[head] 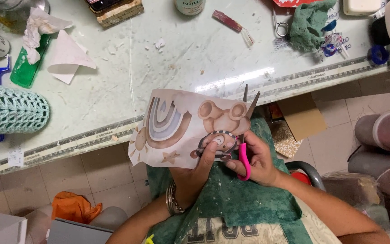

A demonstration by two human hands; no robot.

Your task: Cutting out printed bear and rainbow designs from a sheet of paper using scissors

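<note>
My left hand holds a printed paper sheet by its lower edge, thumb on a small round figure. The sheet shows a rainbow, a sun, a star and a brown bear in soft colours. My right hand grips pink-handled scissors. Their blades are apart and stick up past the sheet's right edge, at the bear's head. Both hands sit above my lap, just in front of the worktable's edge.
The pale green worktable carries a green crocheted piece, crumpled paper, a green block, a folded white paper, a green sponge, small metal scissors and jars. Rolls stand at right; an orange cloth lies on the floor.
</note>
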